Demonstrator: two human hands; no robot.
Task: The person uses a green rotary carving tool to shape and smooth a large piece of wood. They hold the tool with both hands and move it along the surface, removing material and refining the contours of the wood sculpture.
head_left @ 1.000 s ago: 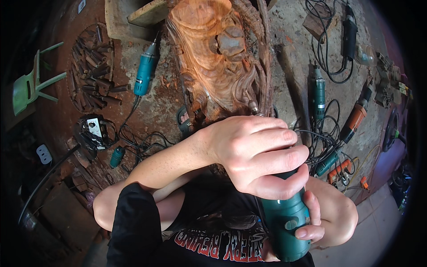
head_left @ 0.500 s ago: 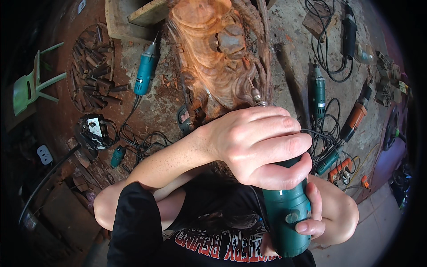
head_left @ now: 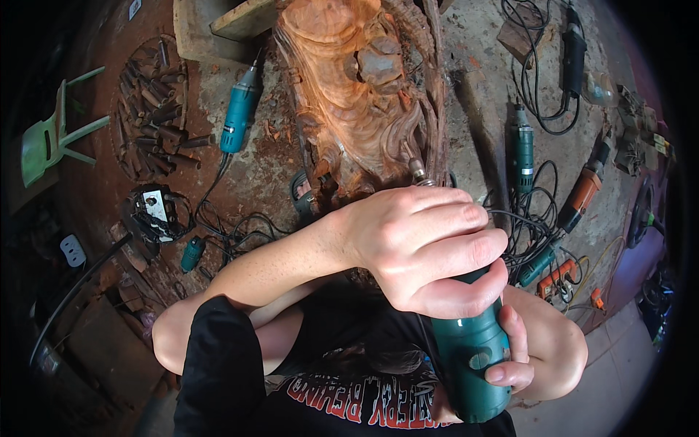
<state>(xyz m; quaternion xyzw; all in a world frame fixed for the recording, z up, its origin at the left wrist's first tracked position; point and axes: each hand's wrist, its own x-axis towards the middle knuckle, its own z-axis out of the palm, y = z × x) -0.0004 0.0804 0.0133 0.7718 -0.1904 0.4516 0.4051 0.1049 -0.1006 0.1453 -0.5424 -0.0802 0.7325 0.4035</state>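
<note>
My left hand (head_left: pixel 429 247) is wrapped over the front of a green die grinder, its forearm coming in from the left. Lower down, my right hand (head_left: pixel 515 357) grips the grinder's rear body (head_left: pixel 473 364) from the right; only some of its fingers show, the rest being hidden behind the tool. The grinder's metal collet (head_left: pixel 417 171) points away from me, its thin bit at the lower right part of a carved reddish-brown wood piece (head_left: pixel 342 102). Whether the bit touches the wood I cannot tell. Flowing grooves cover the carving.
Left of the carving lie a teal die grinder (head_left: pixel 237 116) and a heap of carving chisels (head_left: pixel 156 109). More power tools, such as a green grinder (head_left: pixel 523 153) and an orange one (head_left: pixel 582 191), lie at right among tangled cords. A pale green chair (head_left: pixel 47 142) stands far left.
Both hands' grip stays the same. The grinder's collet and my left hand have shifted slightly toward me.
</note>
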